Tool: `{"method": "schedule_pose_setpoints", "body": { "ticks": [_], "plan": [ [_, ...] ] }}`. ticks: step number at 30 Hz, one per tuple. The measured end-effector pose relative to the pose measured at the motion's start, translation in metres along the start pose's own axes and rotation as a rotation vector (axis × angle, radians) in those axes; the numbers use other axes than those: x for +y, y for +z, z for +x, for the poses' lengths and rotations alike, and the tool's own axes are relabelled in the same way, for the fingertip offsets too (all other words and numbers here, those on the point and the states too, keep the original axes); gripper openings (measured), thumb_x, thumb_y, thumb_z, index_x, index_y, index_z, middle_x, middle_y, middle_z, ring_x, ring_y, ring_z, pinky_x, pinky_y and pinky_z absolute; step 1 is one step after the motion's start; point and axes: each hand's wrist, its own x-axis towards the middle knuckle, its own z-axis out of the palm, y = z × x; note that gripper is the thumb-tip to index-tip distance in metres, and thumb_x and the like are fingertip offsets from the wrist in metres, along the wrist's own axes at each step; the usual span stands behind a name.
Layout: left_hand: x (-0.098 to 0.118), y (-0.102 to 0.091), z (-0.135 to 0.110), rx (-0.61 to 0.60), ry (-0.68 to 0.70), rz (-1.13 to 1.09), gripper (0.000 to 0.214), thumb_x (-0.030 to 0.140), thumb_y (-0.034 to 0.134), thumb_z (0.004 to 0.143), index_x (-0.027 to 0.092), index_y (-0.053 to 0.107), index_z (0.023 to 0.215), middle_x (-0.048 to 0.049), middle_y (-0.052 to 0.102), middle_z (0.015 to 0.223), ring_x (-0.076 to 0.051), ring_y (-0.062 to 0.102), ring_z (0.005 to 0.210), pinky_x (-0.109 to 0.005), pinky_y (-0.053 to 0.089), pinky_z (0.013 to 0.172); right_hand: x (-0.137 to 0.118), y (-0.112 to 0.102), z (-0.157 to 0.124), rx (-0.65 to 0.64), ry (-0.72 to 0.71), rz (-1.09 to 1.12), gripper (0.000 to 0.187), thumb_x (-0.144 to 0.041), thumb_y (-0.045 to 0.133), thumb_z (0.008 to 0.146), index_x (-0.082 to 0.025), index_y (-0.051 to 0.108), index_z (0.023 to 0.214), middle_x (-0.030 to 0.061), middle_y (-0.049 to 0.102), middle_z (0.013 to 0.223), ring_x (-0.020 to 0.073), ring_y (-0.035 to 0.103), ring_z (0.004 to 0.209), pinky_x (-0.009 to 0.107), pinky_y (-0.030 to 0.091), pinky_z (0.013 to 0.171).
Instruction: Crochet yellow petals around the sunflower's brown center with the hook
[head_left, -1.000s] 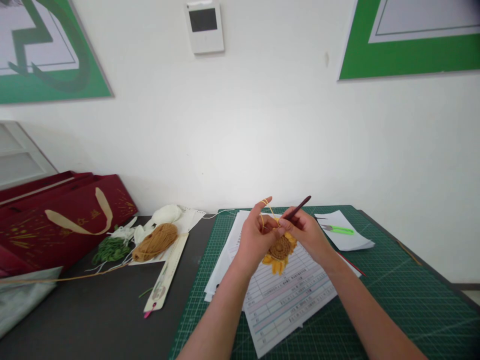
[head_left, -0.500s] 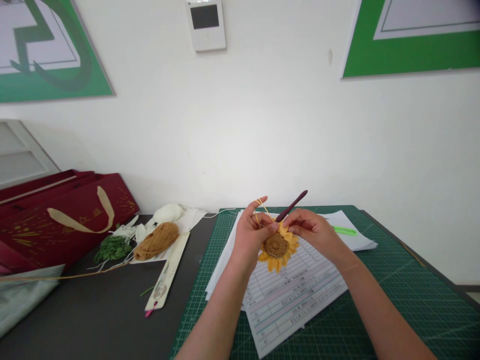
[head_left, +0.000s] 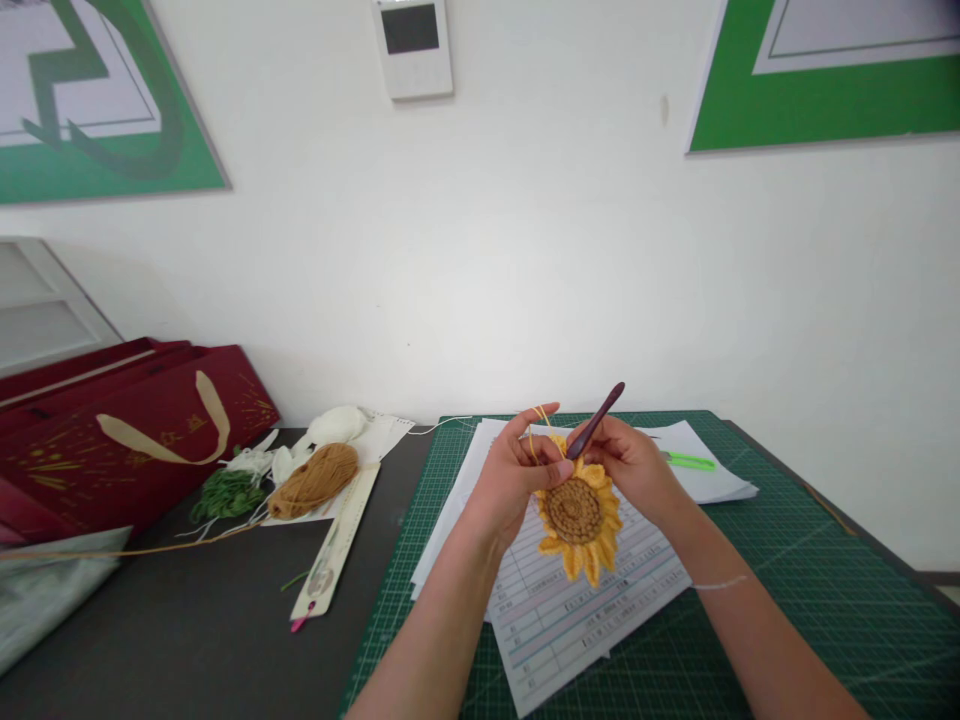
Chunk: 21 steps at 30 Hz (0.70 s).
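**Crochet sunflower (head_left: 577, 515) pinched up over a green cutting mat (head_left: 795, 590)**

So the person's left hand (head_left: 510, 478) had the yellow-petalled flower pinched at its top edge between thumb and fingers, with yellow yarn (head_left: 537, 414) looped over the raised index finger. The right hand (head_left: 628, 465) pinched a dark crochet hook (head_left: 598, 420), its tip right at the upper petals. All this sat above a printed form (head_left: 577, 630) lying on the mat. Green-handled snips (head_left: 690, 461) lay on papers toward the mat's far edge, and a tan yarn skein (head_left: 313, 481) sat left of the mat on a dark table (head_left: 187, 630).
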Motion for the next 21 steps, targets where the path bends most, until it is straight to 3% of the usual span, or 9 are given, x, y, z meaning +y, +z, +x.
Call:
{"method": "schedule_pose_setpoints", "body": {
  "ticks": [4, 10, 18, 21],
  "plan": [
    [-0.001, -0.001, 0.001, 0.017, 0.002, 0.005, 0.082, 0.015, 0.093, 0.057, 0.015, 0.059, 0.131, 0.0072, 0.062, 0.060, -0.009, 0.050, 0.057, -0.025, 0.033, 0.062, -0.003, -0.005, 0.002, -0.070, 0.066, 0.044, 0.007, -0.020, 0.073, 0.073, -0.023, 0.070, 0.079, 0.0015, 0.075, 0.076, 0.0185, 0.068, 0.070, 0.030, 0.054, 0.063],
    [0.000, -0.001, 0.000, -0.052, -0.048, 0.014, 0.078, 0.013, 0.093, 0.056, 0.013, 0.061, 0.128, 0.0060, 0.063, 0.060, -0.009, 0.050, 0.056, -0.025, 0.034, 0.060, -0.006, -0.005, 0.000, -0.118, 0.121, 0.116, 0.012, -0.012, 0.069, 0.073, -0.022, 0.071, 0.079, -0.0002, 0.070, 0.078, 0.0162, 0.066, 0.073, 0.029, 0.053, 0.068],
    [-0.002, -0.002, 0.001, -0.079, -0.069, 0.053, 0.072, 0.011, 0.092, 0.054, 0.014, 0.064, 0.121, 0.0060, 0.063, 0.057, -0.009, 0.050, 0.054, -0.025, 0.034, 0.058, -0.005, 0.003, -0.001, -0.175, 0.156, 0.248, 0.018, -0.014, 0.076, 0.070, -0.022, 0.059, 0.072, -0.0026, 0.063, 0.075, 0.0133, 0.059, 0.068, 0.026, 0.047, 0.062],
    [-0.002, -0.001, 0.001, -0.060, -0.043, 0.069, 0.072, 0.010, 0.090, 0.055, 0.012, 0.063, 0.122, 0.0061, 0.063, 0.058, -0.010, 0.050, 0.054, -0.025, 0.035, 0.058, -0.002, 0.002, -0.002, -0.153, 0.180, 0.270, 0.026, -0.018, 0.081, 0.070, -0.024, 0.058, 0.080, -0.0039, 0.063, 0.076, 0.0132, 0.060, 0.068, 0.027, 0.047, 0.064]
  ]
}}
